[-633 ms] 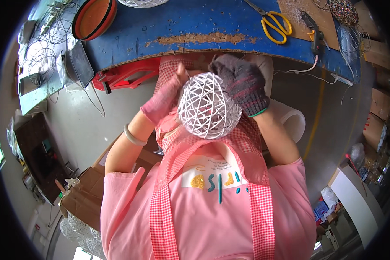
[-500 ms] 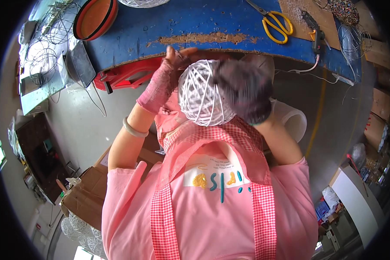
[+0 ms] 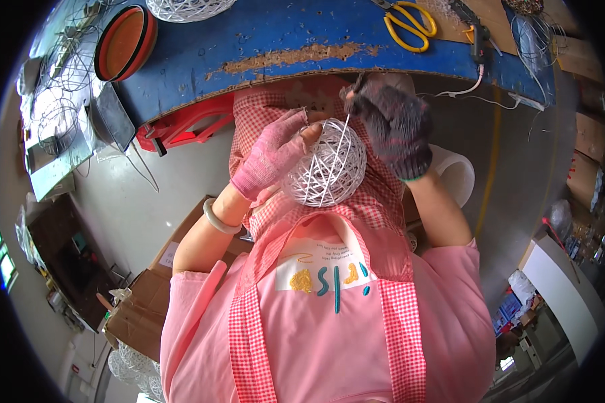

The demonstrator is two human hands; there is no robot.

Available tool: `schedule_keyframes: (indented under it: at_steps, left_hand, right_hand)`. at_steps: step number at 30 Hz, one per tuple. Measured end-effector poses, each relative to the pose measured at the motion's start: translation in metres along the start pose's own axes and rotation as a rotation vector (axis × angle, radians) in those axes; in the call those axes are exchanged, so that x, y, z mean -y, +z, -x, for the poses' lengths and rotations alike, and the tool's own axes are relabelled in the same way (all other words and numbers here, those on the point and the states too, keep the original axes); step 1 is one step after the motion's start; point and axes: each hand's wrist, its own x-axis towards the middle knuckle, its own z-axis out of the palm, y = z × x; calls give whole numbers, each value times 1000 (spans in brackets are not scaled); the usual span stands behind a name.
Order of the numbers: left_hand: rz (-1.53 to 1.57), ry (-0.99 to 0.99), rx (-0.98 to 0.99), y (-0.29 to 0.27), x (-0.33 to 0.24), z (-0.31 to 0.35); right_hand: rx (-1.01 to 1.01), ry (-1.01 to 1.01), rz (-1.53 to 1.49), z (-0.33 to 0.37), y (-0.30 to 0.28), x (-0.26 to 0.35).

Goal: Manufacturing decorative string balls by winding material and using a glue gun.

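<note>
A white openwork ball [image 3: 329,168] of crisscrossed strands rests above my lap, against the red checked apron [image 3: 376,215]. My left hand [image 3: 275,153], in a pink glove with bare fingertips, grips its upper left side, thumb and fingers closed on it. Up and to the right, my right hand [image 3: 395,127] wears a dark grey knitted glove. Its fingers are pinched on a white strand [image 3: 345,126] that runs taut down to the ball. The far end of that strand is hidden in the fingers.
On the blue worktable [image 3: 282,37] ahead lie yellow-handled scissors [image 3: 413,30], a glue gun [image 3: 477,40] with its cord, a red-brown round dish [image 3: 124,43] and another white ball [image 3: 188,7]. Wire frames [image 3: 60,121] stand far left. A cardboard box [image 3: 138,305] is near my left elbow.
My left hand has come down onto the ball, which has turned and shifted slightly. My right hand has moved off the ball's side and now draws a strand up from it.
</note>
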Motion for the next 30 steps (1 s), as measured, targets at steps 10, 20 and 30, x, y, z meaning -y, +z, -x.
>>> schedule_keyframes:
  at_steps: [10, 20, 30]
  left_hand:
    - [-287, 205, 0, 2, -9, 6]
    - [398, 49, -44, -3, -17, 21]
    - [554, -130, -106, -40, -3, -5]
  right_hand:
    - [46, 288, -287, 4, 32, -24]
    - [519, 122, -135, 31, 61, -15]
    - [197, 247, -224, -12, 23, 23]
